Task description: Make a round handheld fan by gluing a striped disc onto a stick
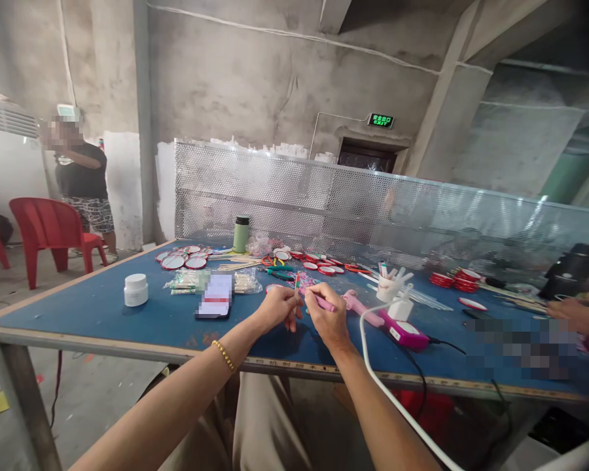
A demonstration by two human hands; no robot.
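A pink pen rests in a person's right hand, fingers closed around it, above a blue desk near the front edge. Its long axis slants: the blunt end points right and slightly toward the wearer, the other toward the left hand, its tip hidden. That hand pinches a small red-and-green piece, nearly upright, red end on top. A phone stands near on the left, a pink tool just beside on the right, where a white cable passes the forearm. Pliers lie behind the hands; a perforated screen bounds the back. Blue desktop stretches widest at left, around a white jar.
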